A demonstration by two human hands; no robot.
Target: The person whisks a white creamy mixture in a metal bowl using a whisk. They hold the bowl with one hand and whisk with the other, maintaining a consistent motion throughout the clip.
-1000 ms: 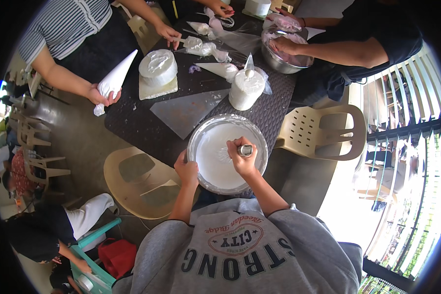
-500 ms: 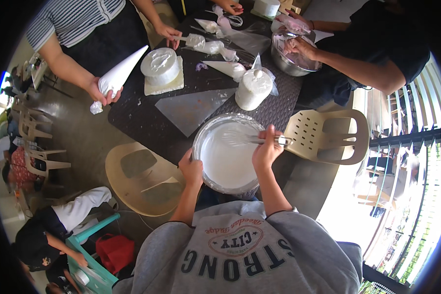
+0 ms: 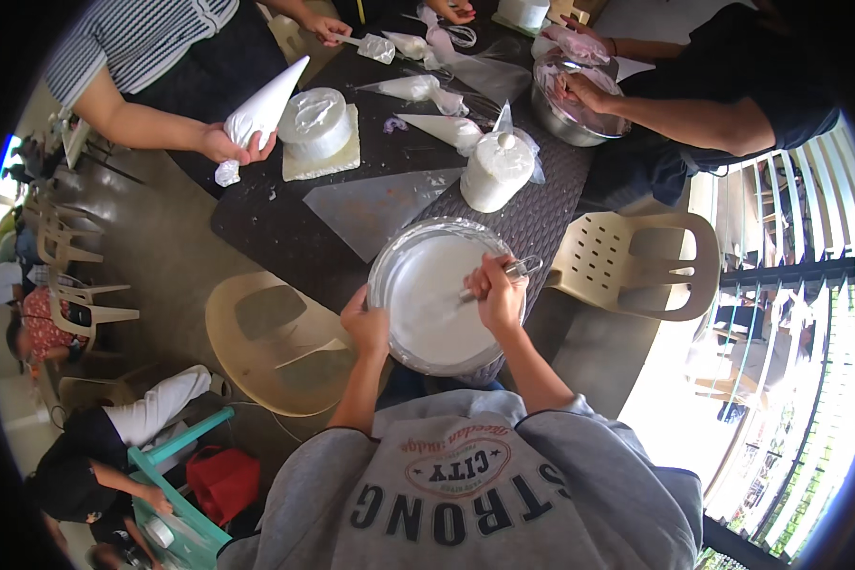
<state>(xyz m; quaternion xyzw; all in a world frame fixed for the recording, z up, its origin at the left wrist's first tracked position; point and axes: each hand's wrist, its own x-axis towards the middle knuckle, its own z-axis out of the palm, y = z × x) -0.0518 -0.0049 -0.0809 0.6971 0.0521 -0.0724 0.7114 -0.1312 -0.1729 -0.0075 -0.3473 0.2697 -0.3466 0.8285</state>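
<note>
Fingers of your right hand (image 3: 494, 290) are curled closed around the handle of a whisk (image 3: 522, 267), its looped end sticking out past your fist, while those of your left hand (image 3: 365, 323) grip the near-left side of a wide bowl (image 3: 378, 285) at its rim; how far they wrap beneath it you cannot tell from above. That bowl stands in front of your body at the near corner of the dark table (image 3: 256, 223), and whether the table or your lap bears it is hidden. Inside lies a pale white mixture (image 3: 418, 309), spread broad and nearly level, with white smears up the wall. The whisk's wire end is blurred and seems to be down in the mixture, so the mixing looks under way rather than finished; the surface shows no clear peaks, which suggests more beating is left, though its thickness is hard to judge. Beyond you, further work looks well advanced: a round white cake (image 3: 313, 123) on a square board (image 3: 321, 167) and a tall white cylinder (image 3: 497, 173) both wear a coating, and a filled piping bag (image 3: 442, 130) lies just behind the cylinder.
</note>
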